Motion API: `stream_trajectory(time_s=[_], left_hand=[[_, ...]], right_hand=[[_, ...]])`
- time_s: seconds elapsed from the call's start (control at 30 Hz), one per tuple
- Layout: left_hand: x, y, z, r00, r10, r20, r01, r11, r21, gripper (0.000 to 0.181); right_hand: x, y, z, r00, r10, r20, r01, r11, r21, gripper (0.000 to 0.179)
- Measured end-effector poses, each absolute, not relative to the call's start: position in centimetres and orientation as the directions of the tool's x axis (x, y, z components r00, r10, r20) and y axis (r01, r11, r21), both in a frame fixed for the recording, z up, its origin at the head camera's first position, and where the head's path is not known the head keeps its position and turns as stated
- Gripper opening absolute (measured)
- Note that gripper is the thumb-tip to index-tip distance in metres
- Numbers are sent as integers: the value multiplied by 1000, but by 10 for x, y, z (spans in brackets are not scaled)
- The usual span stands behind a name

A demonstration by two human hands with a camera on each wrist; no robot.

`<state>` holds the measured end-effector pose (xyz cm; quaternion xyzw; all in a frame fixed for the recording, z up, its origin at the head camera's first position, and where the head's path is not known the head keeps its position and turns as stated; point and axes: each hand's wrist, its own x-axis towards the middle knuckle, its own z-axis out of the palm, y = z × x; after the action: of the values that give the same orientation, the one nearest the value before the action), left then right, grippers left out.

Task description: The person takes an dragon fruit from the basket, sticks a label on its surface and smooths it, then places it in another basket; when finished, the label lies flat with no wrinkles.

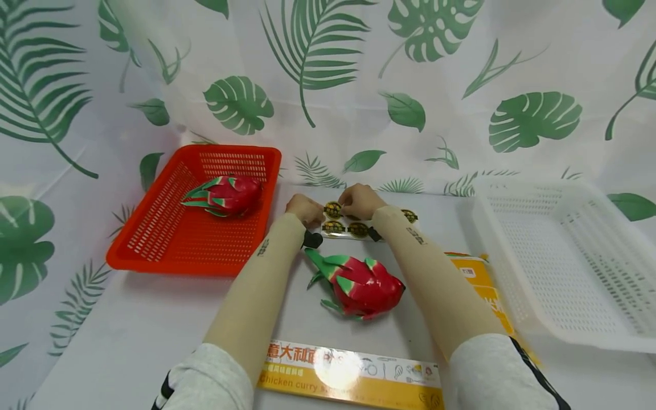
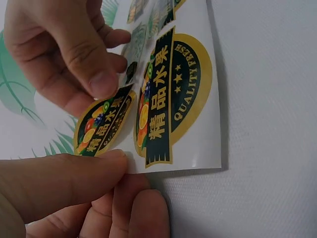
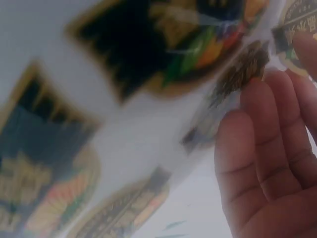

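Near the back of the table, my left hand (image 1: pixel 306 209) grips the edge of a sheet of stickers (image 2: pixel 198 156), thumb on top and fingers underneath in the left wrist view. My right hand (image 1: pixel 361 201) pinches the edge of one black-and-gold fruit sticker (image 2: pixel 103 121), which stands tilted up from the sheet. Other stickers of the same kind lie flat beside it. In front of the sheet, between the forearms, lies a red dragon fruit (image 1: pixel 366 285) with green-tipped scales. The right wrist view is blurred and shows the right fingers beside the stickers.
At the left, a red basket (image 1: pixel 205 245) contains another dragon fruit (image 1: pixel 236 195). A white basket (image 1: pixel 520 290) stands at the right, with a yellow package (image 1: pixel 479 273) beside it, partly under the right forearm. A long yellow-and-white box (image 1: pixel 353 378) lies at the front.
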<state>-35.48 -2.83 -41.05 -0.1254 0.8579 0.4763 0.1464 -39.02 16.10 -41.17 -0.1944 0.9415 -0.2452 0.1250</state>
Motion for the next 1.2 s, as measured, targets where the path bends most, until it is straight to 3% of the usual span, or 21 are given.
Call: stream_trajectory(time_s=[0.23,0.87,1.2], left_hand=[[-353,-22,-412,-933,-61,-356,-329,550,768,25],[-348,-18,-403,-947,-95,-307,-297,624,723,21],[-354,-27,-410,-935,-120,-335,-334,616,713,13]], right_hand=[[-386,161,-412,-920,-382,-85,-280,793,-541,13],[-357,180,-380,-909,-412,-57,-298,741,-602,15],[-323,203,-355,-901,-431,37,-355,688,-634,15]])
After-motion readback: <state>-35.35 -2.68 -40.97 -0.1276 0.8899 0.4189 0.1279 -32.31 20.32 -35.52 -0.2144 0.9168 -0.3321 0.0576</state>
